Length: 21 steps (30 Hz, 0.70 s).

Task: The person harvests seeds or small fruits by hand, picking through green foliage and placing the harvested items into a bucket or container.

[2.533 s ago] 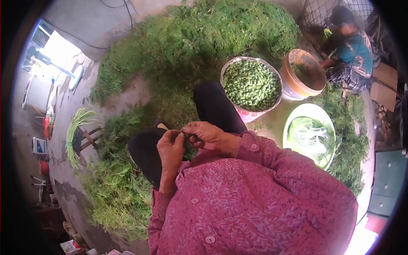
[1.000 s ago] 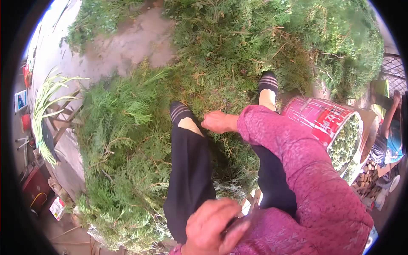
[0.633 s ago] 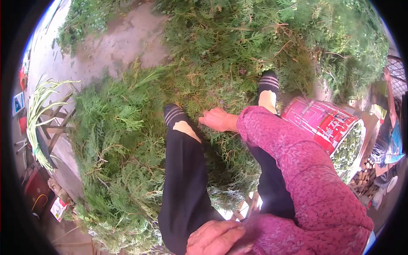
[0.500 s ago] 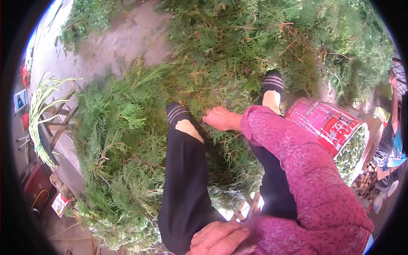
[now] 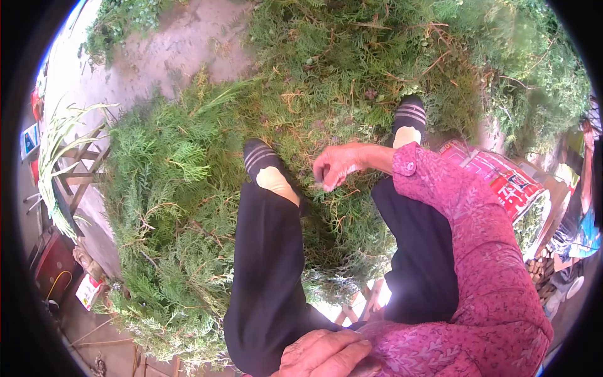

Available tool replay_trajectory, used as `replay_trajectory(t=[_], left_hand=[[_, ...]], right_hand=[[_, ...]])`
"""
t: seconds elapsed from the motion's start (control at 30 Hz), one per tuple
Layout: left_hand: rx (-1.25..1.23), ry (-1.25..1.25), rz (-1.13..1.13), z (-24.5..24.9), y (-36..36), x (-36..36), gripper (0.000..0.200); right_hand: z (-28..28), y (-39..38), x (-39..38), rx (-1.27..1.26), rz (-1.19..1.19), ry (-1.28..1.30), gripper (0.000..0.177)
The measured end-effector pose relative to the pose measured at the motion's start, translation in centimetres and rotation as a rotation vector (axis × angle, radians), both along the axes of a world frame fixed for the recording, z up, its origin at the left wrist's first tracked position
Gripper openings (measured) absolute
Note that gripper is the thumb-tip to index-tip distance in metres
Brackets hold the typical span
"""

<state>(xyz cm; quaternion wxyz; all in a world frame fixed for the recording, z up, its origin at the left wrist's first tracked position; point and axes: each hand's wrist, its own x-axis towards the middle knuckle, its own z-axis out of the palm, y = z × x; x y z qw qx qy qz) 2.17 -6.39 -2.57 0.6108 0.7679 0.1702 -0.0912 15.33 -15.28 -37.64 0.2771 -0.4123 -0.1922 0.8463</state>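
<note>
My right hand [image 5: 341,164] hangs above the cut evergreen sprigs [image 5: 295,119] between my two dark striped shoes [image 5: 411,113]. Its fingers are curled and pinched together, tips pointing down. Something small and pale may be at the fingertips, too small to make out. My left hand [image 5: 323,355] rests on my lap at the bottom of the view, fingers lying loosely side by side, with no object visible in it. A red and pink printed bucket [image 5: 496,176] lies tilted beside my right leg, holding small green bits, partly hidden by my sleeve.
Large heaps of evergreen branches [image 5: 169,207] surround my feet. Bare concrete floor [image 5: 188,47] shows at the upper left. Long pale green stalks [image 5: 53,163] drape over a wooden stand [image 5: 81,169] at left. Chopped wood [image 5: 540,267] is piled at the right.
My right hand has risen from the sprigs and moved to the right, its fingers turning downward and curling. My left hand stays on my lap.
</note>
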Motion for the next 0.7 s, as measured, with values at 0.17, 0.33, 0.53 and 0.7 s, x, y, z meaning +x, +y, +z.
replay_trajectory(t=[0.17,0.33,0.53,0.7], left_hand=[[-0.007,0.018,0.003,-0.2,0.1,0.1,0.025],[-0.031,0.037,0.001,-0.2,0.2,-0.1,0.026],[-0.035,0.043,-0.020,-0.3,0.4,-0.3,0.025],[-0.041,0.036,-0.014,-0.4,0.4,-0.4,0.024]], right_hand=[[0.7,-1.4,-0.3,0.170,0.460,-0.282,0.028],[-1.5,-5.3,4.9,0.206,-0.022,-1.057,0.018],[0.0,-7.5,4.4,0.168,-0.161,-1.369,0.015],[-0.5,-6.3,4.2,0.084,0.036,-1.459,0.017]])
